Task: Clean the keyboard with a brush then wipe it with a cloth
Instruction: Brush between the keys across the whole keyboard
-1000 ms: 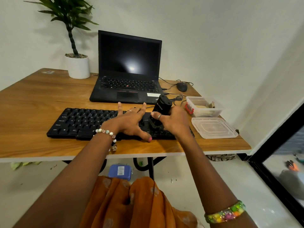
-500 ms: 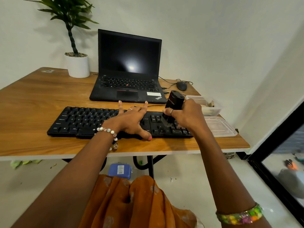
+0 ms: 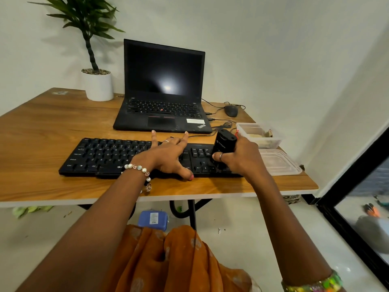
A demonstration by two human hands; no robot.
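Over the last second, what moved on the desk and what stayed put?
The right hand, gripping the chunky black brush, carried it rightward along the long black keyboard, from about the middle to the right-end key block. No grip was taken or released. The left hand stayed flat on the keys, fingers spread, steadying the keyboard. Black laptop, clear plastic box and its lid are unmoved.

Wooden table point(image 3: 42, 131) holding black full-size keyboard point(image 3: 109, 157), open black laptop point(image 3: 163, 98), white potted plant point(image 3: 97, 85), black mouse point(image 3: 231, 110), clear plastic tub point(image 3: 260, 134) plus flat clear lid point(image 3: 280, 163).
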